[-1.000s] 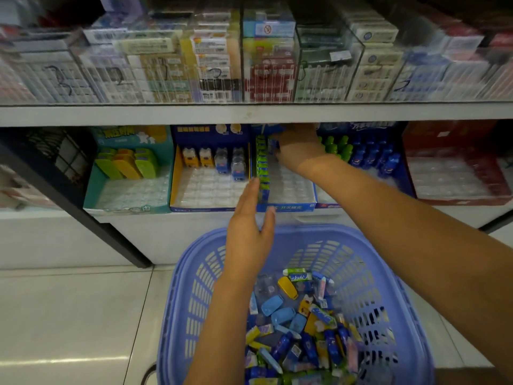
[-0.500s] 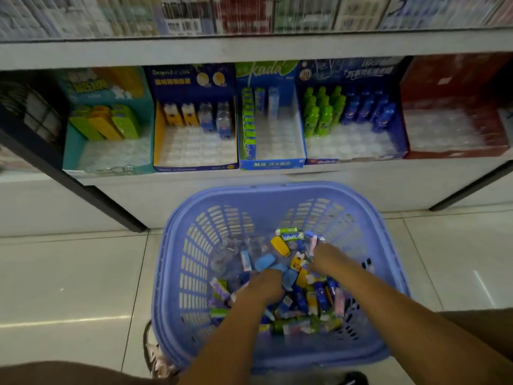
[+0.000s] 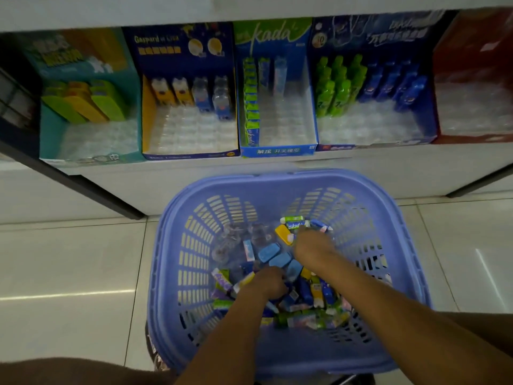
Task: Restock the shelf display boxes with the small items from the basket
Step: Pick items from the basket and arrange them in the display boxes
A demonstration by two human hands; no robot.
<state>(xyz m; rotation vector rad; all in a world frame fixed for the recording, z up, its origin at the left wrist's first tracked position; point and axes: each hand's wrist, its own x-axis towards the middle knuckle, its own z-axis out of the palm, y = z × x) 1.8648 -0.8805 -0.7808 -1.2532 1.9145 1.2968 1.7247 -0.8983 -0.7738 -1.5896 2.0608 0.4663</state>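
shelf [image 3: 194,173]: five display boxes [image 3: 277,151] in a row | floor [image 3: 69,259]: blue basket [image 3: 277,179]

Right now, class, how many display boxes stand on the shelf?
5, side by side from the left: a teal box, a navy box, the kada box, a blue box of bottles, and a red box cut off at the right. More may lie out of view.

1. Glossy pale floor tiles [image 3: 69,273] lie below me, with thin dark grout lines and a bright streak of reflected light on my left.
2. A plain white shelf base panel [image 3: 125,179] stands on the tiles.
3. A dark slanted metal frame bar [image 3: 111,202] crosses the panel on my left.
4. A second dark bar [image 3: 477,183] slants at my right.
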